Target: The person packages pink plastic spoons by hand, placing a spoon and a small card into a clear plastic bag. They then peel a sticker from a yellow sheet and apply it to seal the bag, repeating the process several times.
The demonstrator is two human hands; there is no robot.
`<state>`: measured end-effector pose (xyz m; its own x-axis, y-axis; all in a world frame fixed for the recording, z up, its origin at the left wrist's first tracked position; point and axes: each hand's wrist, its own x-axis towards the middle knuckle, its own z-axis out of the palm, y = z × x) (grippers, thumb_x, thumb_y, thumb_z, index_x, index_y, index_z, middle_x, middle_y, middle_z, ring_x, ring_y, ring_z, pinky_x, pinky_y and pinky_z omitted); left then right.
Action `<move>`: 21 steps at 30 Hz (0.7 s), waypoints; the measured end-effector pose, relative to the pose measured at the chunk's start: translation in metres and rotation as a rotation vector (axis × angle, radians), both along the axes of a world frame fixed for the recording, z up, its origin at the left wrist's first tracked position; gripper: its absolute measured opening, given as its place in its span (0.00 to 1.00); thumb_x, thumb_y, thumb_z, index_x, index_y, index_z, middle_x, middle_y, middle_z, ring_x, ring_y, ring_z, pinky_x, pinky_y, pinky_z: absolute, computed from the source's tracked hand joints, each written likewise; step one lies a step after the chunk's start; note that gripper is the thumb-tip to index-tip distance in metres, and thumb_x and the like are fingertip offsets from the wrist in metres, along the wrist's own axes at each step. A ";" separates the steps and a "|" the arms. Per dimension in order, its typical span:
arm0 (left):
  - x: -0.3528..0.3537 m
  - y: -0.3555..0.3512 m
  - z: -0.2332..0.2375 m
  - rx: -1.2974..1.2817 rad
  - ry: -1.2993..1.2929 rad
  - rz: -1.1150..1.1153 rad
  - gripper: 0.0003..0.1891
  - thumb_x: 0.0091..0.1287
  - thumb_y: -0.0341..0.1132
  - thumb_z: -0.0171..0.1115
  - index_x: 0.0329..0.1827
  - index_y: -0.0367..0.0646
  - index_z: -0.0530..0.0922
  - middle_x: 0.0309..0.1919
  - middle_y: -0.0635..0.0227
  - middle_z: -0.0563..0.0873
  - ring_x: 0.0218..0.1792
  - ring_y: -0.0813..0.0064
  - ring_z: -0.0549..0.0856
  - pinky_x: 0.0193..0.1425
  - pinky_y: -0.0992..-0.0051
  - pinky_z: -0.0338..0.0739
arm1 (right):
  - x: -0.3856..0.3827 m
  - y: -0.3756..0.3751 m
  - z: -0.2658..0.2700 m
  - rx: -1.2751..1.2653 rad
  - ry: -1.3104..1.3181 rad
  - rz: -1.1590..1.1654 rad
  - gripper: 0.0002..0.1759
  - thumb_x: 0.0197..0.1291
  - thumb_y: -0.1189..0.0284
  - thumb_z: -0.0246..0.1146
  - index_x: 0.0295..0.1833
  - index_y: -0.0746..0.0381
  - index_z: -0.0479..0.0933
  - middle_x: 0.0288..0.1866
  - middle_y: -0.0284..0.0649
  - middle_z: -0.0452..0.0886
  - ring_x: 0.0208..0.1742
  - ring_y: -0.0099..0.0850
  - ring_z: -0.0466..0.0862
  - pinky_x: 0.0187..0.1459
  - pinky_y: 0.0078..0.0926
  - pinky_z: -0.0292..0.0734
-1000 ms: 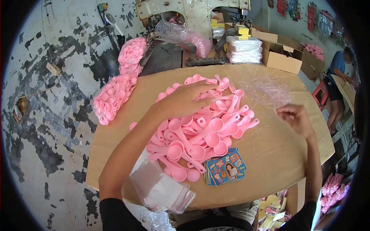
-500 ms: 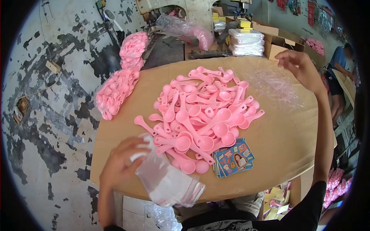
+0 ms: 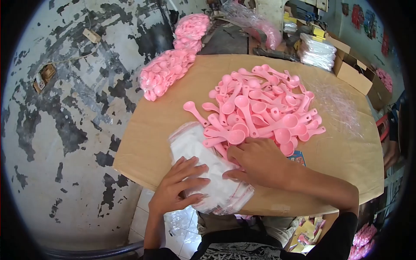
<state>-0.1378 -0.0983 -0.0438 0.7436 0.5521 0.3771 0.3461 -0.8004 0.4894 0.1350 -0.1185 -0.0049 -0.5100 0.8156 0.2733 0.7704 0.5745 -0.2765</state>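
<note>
A stack of clear plastic bags (image 3: 195, 149) lies at the table's near-left side, its upper end beside the spoons. My left hand (image 3: 182, 184) rests on the bags with its fingers spread. A heap of pink measuring spoons (image 3: 264, 104) covers the middle of the table. At the heap's near edge is my right hand (image 3: 262, 160), fingers bent downward and the thumb apart, over the right side of the bags. Its far fingertips are partly hidden, and I see nothing held in it. Behind my right wrist, a corner of the blue printed cards (image 3: 297, 158) shows.
Wrapped bundles of pink spoons (image 3: 167, 71) lie at the back left against a peeling wall. Thin plastic strands (image 3: 340, 104) are scattered at the right. Beyond the table stand a white packet stack (image 3: 317, 51) and a cardboard box (image 3: 353, 73). A person's arm (image 3: 392, 138) shows at far right.
My right hand has come from the far right down to the spoons' near edge. The bags have shifted, and my left hand now lies flat on them. The view has turned left.
</note>
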 end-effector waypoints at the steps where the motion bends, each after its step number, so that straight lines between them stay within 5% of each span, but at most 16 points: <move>1: -0.001 -0.001 -0.006 0.045 -0.033 0.028 0.21 0.51 0.35 0.74 0.51 0.52 0.85 0.61 0.67 0.81 0.68 0.57 0.73 0.73 0.52 0.60 | -0.001 0.002 0.002 -0.075 0.000 0.000 0.16 0.58 0.59 0.67 0.40 0.62 0.80 0.30 0.40 0.82 0.40 0.42 0.83 0.40 0.41 0.77; 6: 0.002 -0.024 -0.010 0.119 -0.150 -0.036 0.17 0.52 0.33 0.75 0.46 0.50 0.86 0.54 0.69 0.85 0.63 0.61 0.78 0.72 0.54 0.64 | 0.002 0.000 0.013 -0.301 0.105 -0.017 0.11 0.60 0.65 0.65 0.41 0.60 0.81 0.30 0.42 0.83 0.37 0.42 0.83 0.40 0.42 0.76; 12: 0.001 -0.022 -0.001 0.107 -0.051 -0.076 0.15 0.55 0.33 0.74 0.46 0.49 0.86 0.52 0.71 0.86 0.60 0.62 0.81 0.66 0.57 0.73 | 0.008 0.003 0.001 -0.228 0.182 -0.108 0.09 0.65 0.70 0.59 0.44 0.63 0.80 0.31 0.49 0.83 0.36 0.46 0.84 0.40 0.42 0.77; 21: 0.024 -0.025 0.040 0.179 0.035 -0.093 0.20 0.53 0.38 0.74 0.50 0.46 0.83 0.50 0.69 0.85 0.51 0.61 0.83 0.59 0.61 0.76 | 0.015 -0.005 0.016 -0.395 0.072 -0.022 0.14 0.71 0.67 0.51 0.49 0.64 0.77 0.34 0.53 0.83 0.34 0.50 0.83 0.40 0.46 0.77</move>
